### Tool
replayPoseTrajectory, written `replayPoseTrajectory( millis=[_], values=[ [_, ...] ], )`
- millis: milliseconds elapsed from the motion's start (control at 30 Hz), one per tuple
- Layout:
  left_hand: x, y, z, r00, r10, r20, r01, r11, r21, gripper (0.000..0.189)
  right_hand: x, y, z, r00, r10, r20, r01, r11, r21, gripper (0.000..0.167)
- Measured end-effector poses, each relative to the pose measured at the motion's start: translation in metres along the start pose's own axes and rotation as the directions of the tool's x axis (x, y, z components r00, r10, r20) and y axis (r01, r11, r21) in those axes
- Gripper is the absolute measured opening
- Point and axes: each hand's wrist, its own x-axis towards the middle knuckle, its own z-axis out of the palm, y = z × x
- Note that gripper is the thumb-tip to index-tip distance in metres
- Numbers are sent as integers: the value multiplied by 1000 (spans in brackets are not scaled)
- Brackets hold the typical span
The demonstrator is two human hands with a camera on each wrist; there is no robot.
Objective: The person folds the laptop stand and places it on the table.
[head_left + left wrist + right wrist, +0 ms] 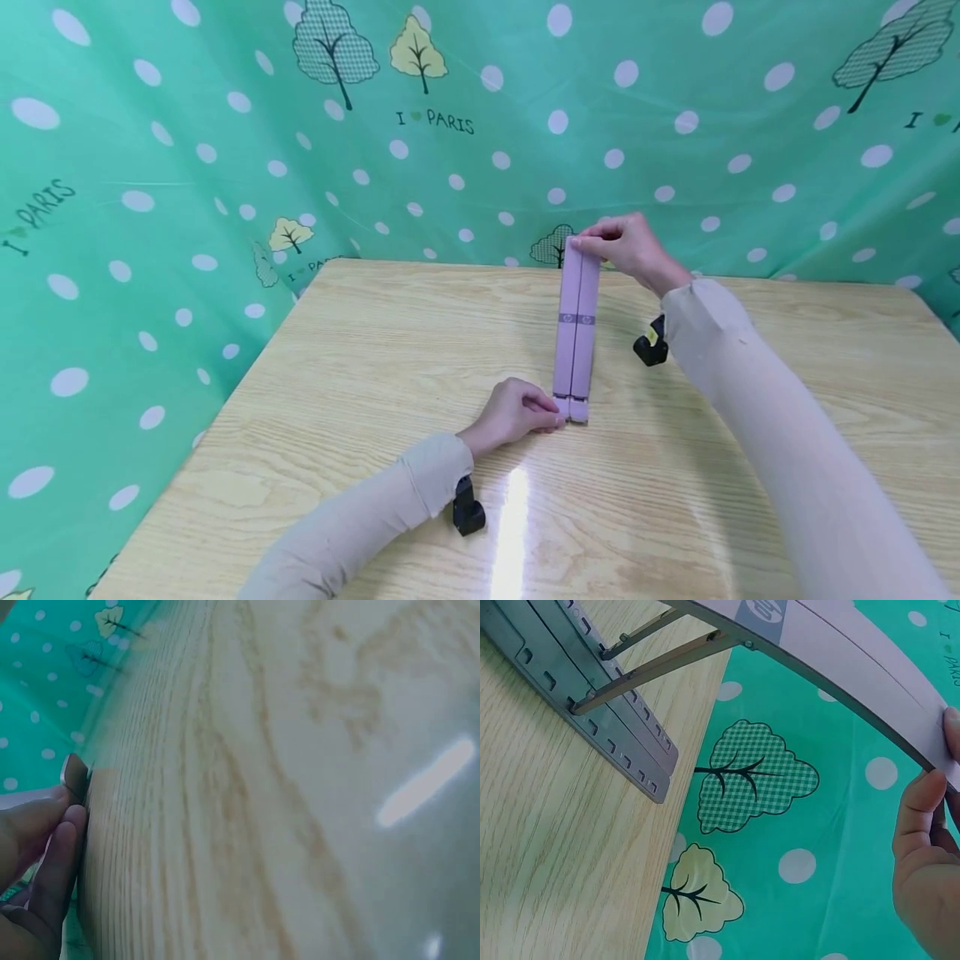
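Observation:
A lilac folding laptop stand (567, 354) with HP logos rises from the wooden table, its two long panels side by side. Pinched at its low front end by thumb and fingers, it is held by my left hand (513, 412). My right hand (628, 248) grips the raised far end between thumb and fingers. In the right wrist view, two metal struts (656, 673) link the raised panel (840, 645) to a slotted grey base (622, 746) lying on the table. The left wrist view shows the left fingers (56, 862) around the stand's thin end, most of which is hidden.
The pale wood-grain table (360, 358) reaches back to a green polka-dot cloth (450, 192) hanging behind and at the left. Black wrist mounts (468, 510) stick out below both sleeves. A bright reflection lies on the tabletop near the left forearm.

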Motion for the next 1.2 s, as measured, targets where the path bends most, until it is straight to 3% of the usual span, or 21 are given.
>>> replayPoseTrajectory(
  millis=[233,600,967,1200],
  values=[
    [3,2,-7,1000,-2,10,2,1000,8,9,-10,6,-13,998,31,-51,-32,999,-17,45],
    [16,-1,-13,993,-118,25,120,983,-140,14,-38,15,-38,991,40,-129,-45,998,-35,44],
    [23,-6,-13,984,-174,47,180,944,-277,18,-59,20,-51,981,70,-179,-90,991,-103,49],
    [28,-6,-13,980,-196,37,198,932,-303,17,-72,23,-58,978,81,-195,-103,989,-109,50]
  ],
)
